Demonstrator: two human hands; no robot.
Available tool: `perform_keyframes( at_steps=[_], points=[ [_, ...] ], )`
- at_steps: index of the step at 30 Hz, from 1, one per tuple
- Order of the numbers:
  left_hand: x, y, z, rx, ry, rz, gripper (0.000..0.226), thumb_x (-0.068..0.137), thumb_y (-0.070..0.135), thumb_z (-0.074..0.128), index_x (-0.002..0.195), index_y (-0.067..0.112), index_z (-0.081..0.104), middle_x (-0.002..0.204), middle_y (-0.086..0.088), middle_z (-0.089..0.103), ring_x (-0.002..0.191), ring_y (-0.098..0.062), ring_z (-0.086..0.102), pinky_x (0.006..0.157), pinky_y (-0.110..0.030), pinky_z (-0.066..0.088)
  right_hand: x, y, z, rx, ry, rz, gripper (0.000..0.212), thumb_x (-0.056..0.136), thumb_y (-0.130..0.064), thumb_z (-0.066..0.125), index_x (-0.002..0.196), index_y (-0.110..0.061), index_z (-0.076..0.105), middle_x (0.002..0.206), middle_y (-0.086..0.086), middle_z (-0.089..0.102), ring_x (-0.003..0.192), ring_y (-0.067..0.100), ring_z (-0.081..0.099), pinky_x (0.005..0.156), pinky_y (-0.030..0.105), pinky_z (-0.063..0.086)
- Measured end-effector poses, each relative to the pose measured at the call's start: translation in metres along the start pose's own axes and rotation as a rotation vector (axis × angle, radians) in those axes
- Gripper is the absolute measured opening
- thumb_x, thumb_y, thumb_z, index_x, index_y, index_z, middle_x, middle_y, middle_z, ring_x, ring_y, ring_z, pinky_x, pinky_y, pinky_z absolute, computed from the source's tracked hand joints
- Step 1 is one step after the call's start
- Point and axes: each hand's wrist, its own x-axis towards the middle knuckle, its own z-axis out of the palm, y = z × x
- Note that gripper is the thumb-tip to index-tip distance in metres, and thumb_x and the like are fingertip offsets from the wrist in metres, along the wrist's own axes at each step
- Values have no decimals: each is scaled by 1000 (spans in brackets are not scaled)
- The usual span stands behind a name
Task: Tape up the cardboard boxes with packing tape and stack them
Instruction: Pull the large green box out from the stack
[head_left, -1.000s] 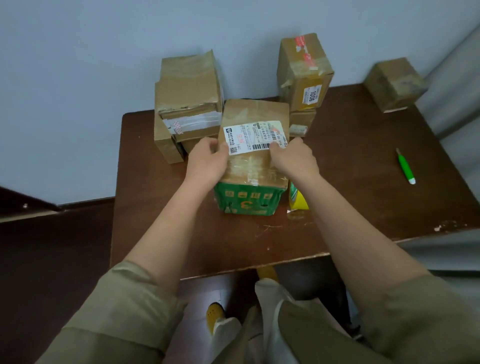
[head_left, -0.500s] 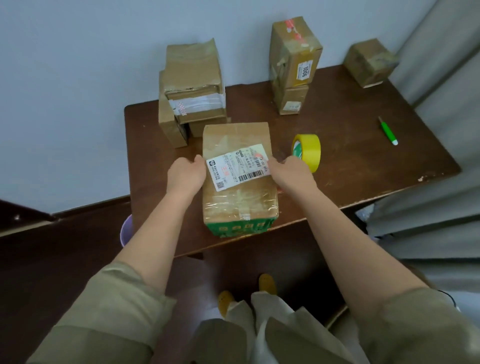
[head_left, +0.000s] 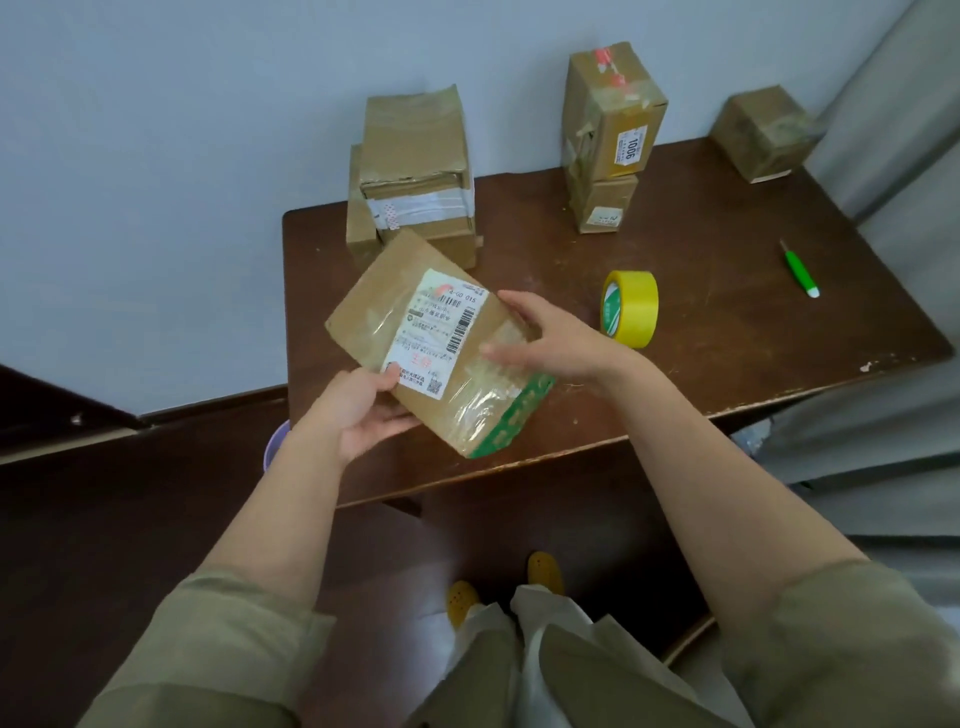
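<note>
Labelled cardboard box (head_left: 415, 332) held tilted above the near edge of the bench (head_left: 727, 322). Left hand (head_left: 363, 410) supports its lower corner, grip closed on it with thumb on the label; right hand (head_left: 550, 338) lies on the upper face, fingers extended. Yellow tape roll (head_left: 630, 308) stands just right; two stacks of boxes (head_left: 415, 171) (head_left: 610, 135) stand behind

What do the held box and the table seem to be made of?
Held box: brown corrugated cardboard by its look, matte, with glossy clear tape whose wrinkles catch the light, and a white paper label. Table: dark brown wood or wood veneer, probably; scuffed, with a chipped pale edge.
</note>
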Motion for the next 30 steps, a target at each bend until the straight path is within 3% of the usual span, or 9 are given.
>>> perform_keyframes(
  at_steps=[3,6,9,12,15,19,22,25,30],
  points=[
    [1,-1,-13,-51,-30,-19,82,89,-2,65,153,23,20,136,-16,57,110,-39,66,74,-54,58,4,11,5,-84,-53,125,121,71,-41,87,158,-34,4,162,7,13,147,29,25,119,48,27],
    [6,5,-15,251,125,66,130,76,10,84,153,39,-17,161,-7,23,142,-34,35,103,-60,43,5,23,9,187,102,185,112,78,-32,85,158,-30,7,155,8,28,131,26,42,96,35,44],
    [12,14,-15,443,197,165,143,64,20,92,152,42,-17,166,2,-3,151,-26,15,118,-58,22,10,30,6,335,185,169,97,86,-29,78,158,-27,12,151,4,40,115,17,47,85,31,47],
    [21,19,-11,434,134,226,136,69,19,89,153,42,-16,166,5,-2,151,-23,12,120,-56,17,15,35,-4,470,286,192,102,88,-34,75,159,-30,2,158,6,31,124,20,46,99,42,47],
    [29,21,-4,422,134,309,127,76,15,84,155,36,-13,166,7,6,151,-20,14,120,-48,19,18,44,-8,392,300,313,110,83,-54,74,159,-26,0,161,7,27,137,31,43,106,54,45],
    [36,24,5,388,13,401,103,82,16,79,156,29,9,154,10,32,139,-10,33,115,-35,30,23,45,-7,395,369,324,88,84,-68,63,149,-15,34,137,9,56,110,29,64,83,45,59],
    [33,30,10,421,122,490,75,81,21,81,136,15,31,132,7,45,118,-8,45,94,-20,42,28,41,-18,380,430,298,65,93,-63,53,132,-11,52,121,3,62,99,19,61,76,34,53],
    [27,38,11,487,244,579,63,76,34,84,114,14,38,110,6,52,95,-5,53,71,-16,43,33,40,-34,424,495,306,68,94,-65,46,118,-4,64,115,10,67,90,18,61,88,42,53],
    [20,48,15,530,247,555,46,90,50,65,120,19,48,116,6,54,103,-11,55,83,-26,43,39,27,-41,508,481,227,37,101,-51,48,98,-19,66,103,-2,66,92,17,62,80,30,48]
  ],
)
